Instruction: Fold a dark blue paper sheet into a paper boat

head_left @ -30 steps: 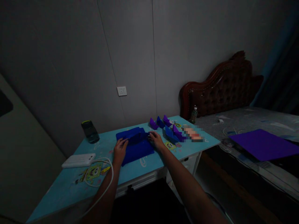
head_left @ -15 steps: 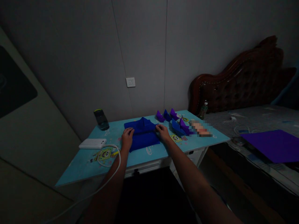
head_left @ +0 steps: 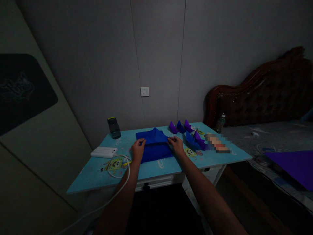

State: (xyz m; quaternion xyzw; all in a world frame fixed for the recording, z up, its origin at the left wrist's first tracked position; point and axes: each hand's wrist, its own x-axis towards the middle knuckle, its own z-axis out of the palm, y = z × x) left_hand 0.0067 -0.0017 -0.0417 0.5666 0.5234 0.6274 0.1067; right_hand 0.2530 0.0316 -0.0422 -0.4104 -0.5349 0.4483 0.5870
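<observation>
Blue paper (head_left: pixel 155 147) is pinched at both edges by left hand (head_left: pixel 138 149) and right hand (head_left: pixel 176 146); uneven pulling could skew the fold.

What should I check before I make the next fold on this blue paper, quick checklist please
1. Left hand on the blue paper, at its left edge: ok.
2. Right hand on its right edge: ok.
3. Paper lies fully on the table: ok.
4. Finished paper boats stand apart from the sheet: ok.
5. White cable off the paper, though beside the left wrist: ok.
6. Crease sharpness: cannot tell, too dark.
</observation>
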